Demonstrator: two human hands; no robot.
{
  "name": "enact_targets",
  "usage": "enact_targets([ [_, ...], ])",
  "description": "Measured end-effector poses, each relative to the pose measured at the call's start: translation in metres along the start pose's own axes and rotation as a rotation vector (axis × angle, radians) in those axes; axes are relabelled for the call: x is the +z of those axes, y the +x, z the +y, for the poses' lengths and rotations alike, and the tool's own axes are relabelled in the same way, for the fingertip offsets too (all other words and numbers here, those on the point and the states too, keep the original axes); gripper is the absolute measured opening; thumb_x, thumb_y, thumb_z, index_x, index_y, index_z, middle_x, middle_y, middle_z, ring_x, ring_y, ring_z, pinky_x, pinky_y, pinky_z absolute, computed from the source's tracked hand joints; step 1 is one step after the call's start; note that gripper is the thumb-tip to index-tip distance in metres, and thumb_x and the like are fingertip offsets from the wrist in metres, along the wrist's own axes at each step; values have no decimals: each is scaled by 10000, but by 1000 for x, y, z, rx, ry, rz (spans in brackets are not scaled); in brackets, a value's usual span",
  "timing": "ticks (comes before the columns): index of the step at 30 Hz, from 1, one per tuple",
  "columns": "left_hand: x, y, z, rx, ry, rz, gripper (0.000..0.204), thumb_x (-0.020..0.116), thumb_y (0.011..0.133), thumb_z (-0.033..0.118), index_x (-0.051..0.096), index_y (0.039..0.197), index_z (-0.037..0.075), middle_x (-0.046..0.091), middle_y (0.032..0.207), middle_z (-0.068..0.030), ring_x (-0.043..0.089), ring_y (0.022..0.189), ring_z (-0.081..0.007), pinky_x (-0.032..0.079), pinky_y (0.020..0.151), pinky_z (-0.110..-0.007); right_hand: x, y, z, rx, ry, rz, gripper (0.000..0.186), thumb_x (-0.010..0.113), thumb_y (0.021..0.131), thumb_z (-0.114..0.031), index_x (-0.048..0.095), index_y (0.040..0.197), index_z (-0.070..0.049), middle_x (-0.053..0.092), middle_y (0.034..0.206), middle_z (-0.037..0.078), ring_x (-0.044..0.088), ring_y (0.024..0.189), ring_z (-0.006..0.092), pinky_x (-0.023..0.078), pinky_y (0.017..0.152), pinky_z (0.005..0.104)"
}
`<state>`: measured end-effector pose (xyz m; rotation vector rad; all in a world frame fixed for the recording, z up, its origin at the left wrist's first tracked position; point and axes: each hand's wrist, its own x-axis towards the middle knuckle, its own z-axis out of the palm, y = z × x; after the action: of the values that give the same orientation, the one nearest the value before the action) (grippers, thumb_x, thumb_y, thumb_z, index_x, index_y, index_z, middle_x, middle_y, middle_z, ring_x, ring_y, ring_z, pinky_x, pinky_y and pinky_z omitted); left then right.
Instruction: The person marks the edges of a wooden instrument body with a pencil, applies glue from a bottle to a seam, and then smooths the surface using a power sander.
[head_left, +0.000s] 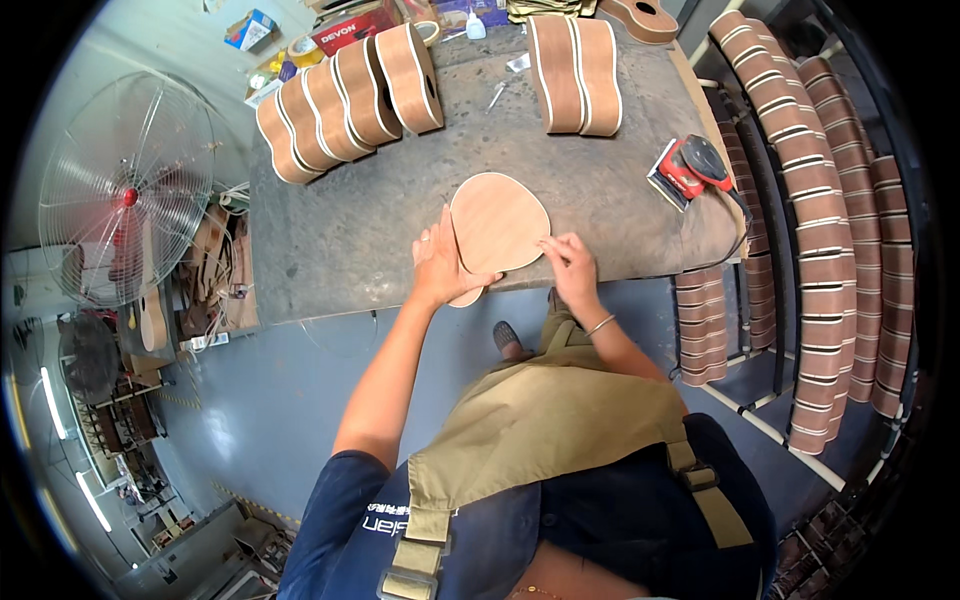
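I see the dark workbench (350, 225) as the largest thing, reaching ahead and to either side of both hands. Right of the right hand stands a pipe rack (770, 440) packed with wooden instrument bodies (820, 250); its far side fades into the black rim. Left of the left hand, a caged fan (130, 197) partly screens the clutter behind it. Behind the hands I get a dark blue shirt (335, 530), its pale lettering partly covered by an apron strap (425, 530).

Ahead and left of the left hand sits a row of bodies (330, 105); ahead of the right, a close pair (575, 75). Between the hands, at the near edge, lies a guitar-shaped wooden piece (500, 220); its waist is hidden and I can't judge its depth. Ahead and right of the right hand rests a red sander (685, 170) with white lettering. Beyond the row, a red box (355, 28) also carries white print.

The left hand (437, 265) is spread along the piece's left edge, thumb across the narrow part. The right hand (572, 268) has half-curled fingers at the right edge; I can't tell whether they pinch anything. Smallest, well ahead, is a white bottle (475, 25).
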<state>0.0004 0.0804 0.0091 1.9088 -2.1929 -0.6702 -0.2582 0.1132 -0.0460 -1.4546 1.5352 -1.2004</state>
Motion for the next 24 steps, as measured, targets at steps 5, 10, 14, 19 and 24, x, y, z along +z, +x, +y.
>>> enact_targets([
  [5, 2, -10, 8, -77, -115, 59, 1529, 961, 649, 648, 117, 1689, -90, 446, 1602, -313, 463, 1458, -469, 319, 1244, -549, 18, 18, 14, -97, 62, 93, 189, 752, 1000, -123, 826, 1164, -65, 655, 906, 99, 636, 788, 234, 508, 721, 344],
  [10, 29, -18, 6, -88, -438, 188, 1381, 909, 841, 482, -19, 1687, -95, 295, 1697, -361, 354, 1570, -463, 337, 1269, -483, 11, 133, 23, -195, -55, -291, 240, 706, 1036, -262, 836, 1166, -108, 642, 896, 93, 642, 829, 250, 521, 801, 360],
  [14, 38, -19, 0, -86, -514, 210, 1367, 891, 858, 502, -21, 1693, -84, 249, 1718, -360, 331, 1581, -468, 296, 1278, -508, 16, 155, 12, -204, -24, -435, 253, 689, 1051, -290, 839, 1181, -133, 638, 904, 73, 632, 830, 228, 516, 802, 352],
  [19, 49, -17, -6, -33, -532, 300, 1298, 864, 899, 471, 3, 1692, -90, 222, 1730, -355, 313, 1583, -474, 247, 1293, -521, 14, 94, 19, -30, 46, -237, 234, 704, 1053, -246, 837, 1203, -124, 636, 903, 64, 612, 825, 173, 502, 768, 301],
  [24, 51, -12, -7, -17, -513, 310, 1277, 856, 908, 475, 22, 1693, -89, 225, 1724, -360, 305, 1582, -481, 246, 1290, -526, 33, 37, 16, -33, 188, -17, 218, 739, 1037, -186, 829, 1188, -57, 650, 917, 50, 605, 818, 135, 487, 732, 279],
])
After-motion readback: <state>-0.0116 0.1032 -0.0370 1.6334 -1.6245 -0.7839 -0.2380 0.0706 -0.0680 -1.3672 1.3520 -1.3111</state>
